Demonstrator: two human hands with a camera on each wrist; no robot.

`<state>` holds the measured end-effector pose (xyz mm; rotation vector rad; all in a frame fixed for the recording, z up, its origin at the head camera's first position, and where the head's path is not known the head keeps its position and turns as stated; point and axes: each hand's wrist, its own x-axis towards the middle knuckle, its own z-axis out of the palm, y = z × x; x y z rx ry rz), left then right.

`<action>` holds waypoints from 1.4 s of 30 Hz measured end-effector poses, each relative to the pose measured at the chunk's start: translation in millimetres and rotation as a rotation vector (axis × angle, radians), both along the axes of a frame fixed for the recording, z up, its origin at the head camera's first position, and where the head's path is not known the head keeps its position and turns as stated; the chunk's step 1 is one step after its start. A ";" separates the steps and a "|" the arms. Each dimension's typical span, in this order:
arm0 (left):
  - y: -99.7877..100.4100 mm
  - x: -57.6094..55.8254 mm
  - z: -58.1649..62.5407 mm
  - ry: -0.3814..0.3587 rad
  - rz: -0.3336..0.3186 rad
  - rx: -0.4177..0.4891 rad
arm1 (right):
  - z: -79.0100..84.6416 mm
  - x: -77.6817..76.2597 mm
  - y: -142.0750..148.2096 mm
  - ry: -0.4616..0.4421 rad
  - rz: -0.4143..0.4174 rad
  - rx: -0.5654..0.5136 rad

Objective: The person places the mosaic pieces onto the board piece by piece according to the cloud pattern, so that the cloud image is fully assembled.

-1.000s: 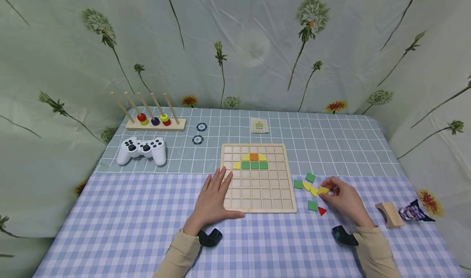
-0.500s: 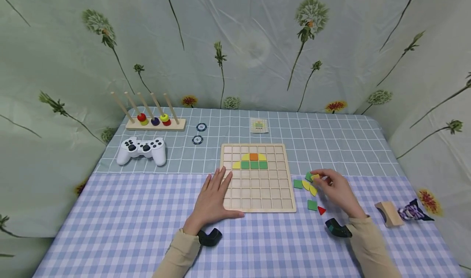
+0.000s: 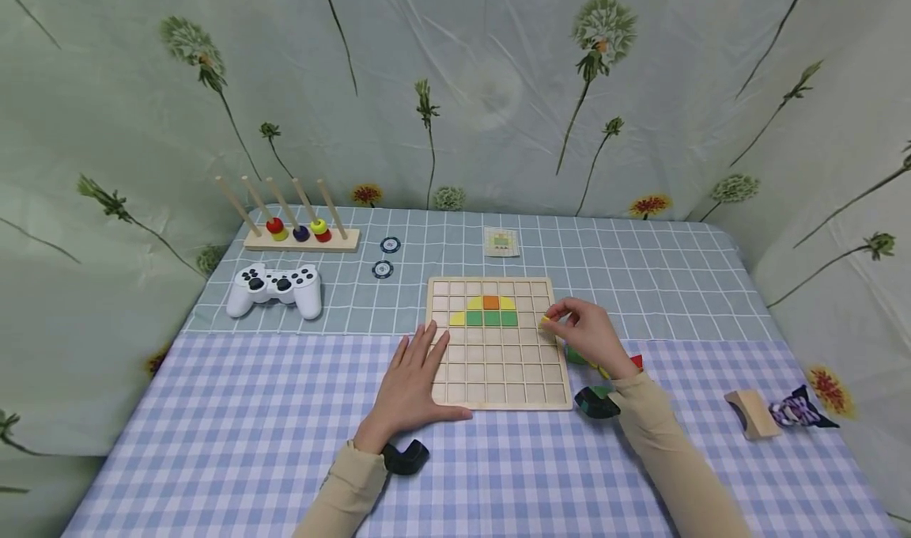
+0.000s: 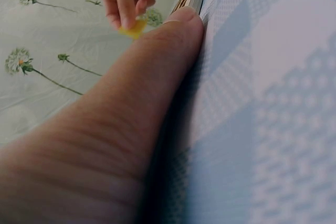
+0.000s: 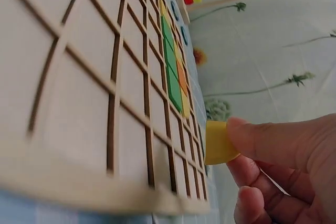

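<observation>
A wooden grid board [image 3: 530,373] lies in the middle of the table. On it sit green squares [image 3: 493,318] in a row, an orange square [image 3: 491,302] above them, and yellow pieces at their ends. My left hand [image 3: 409,392] rests with spread fingers on the board's left edge, thumb by its front edge. My right hand [image 3: 587,332] pinches a yellow rounded piece [image 5: 219,142] between thumb and fingers, raised over the board's right side. Loose pieces, among them a green one [image 3: 573,355] and a red triangle [image 3: 636,361], lie partly hidden under the right wrist.
Behind the board lies a small pattern card [image 3: 501,242]. A white game controller [image 3: 276,286], a peg stand with coloured beads [image 3: 302,242] and two round chips [image 3: 383,269] are at the left. A wooden arch block [image 3: 754,414] and a dark purple packet [image 3: 800,409] are at the right.
My right hand has picked up a yellow piece from the loose pieces and carried it left and away from me to the board's right side. My left hand has stayed in place.
</observation>
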<state>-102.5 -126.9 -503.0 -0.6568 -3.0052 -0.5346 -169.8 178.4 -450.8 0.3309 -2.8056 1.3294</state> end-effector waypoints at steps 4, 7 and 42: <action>0.2 0.0 1.3 -0.005 -0.003 0.004 | -3.8 -8.1 -12.3 0.017 0.015 -0.003; 0.4 0.3 1.9 -0.003 -0.003 0.001 | -6.2 -12.2 -17.9 0.024 0.029 0.003; -0.5 -0.8 -1.2 0.003 -0.002 -0.005 | -9.3 -20.0 -28.5 0.009 0.013 0.208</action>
